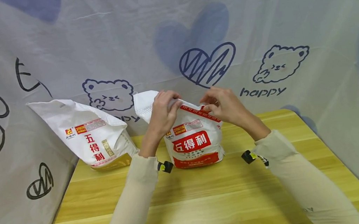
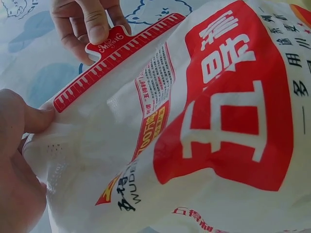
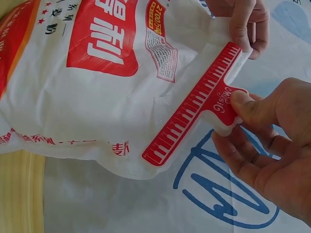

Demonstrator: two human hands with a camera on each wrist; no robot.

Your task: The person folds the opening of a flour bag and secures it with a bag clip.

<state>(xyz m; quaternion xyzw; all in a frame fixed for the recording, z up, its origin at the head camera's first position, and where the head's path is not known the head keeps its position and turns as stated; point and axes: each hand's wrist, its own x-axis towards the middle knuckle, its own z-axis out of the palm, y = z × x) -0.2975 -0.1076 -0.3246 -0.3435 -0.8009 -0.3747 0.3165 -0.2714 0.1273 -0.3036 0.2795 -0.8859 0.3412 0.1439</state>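
A white flour bag (image 1: 196, 124) with red printing stands upright on the table. Across its top edge lies a red clip (image 3: 187, 116) printed with piano keys and the word "Music". My right hand (image 1: 226, 104) pinches the clip's tab between thumb and fingers, as the right wrist view (image 3: 277, 141) shows. With thumb and fingers, my left hand (image 1: 163, 111) grips the bag's top beside the clip's other end. In the left wrist view, the left thumb (image 2: 36, 119) presses on the white fabric. The bag's top left corner sticks out past the left hand.
A second white flour bag (image 1: 89, 136), its top loose and leaning left, stands left of the first. Both are on a wooden table (image 1: 205, 201). Behind hangs a pale curtain (image 1: 148, 40) with bear and heart drawings, which also runs along both sides.
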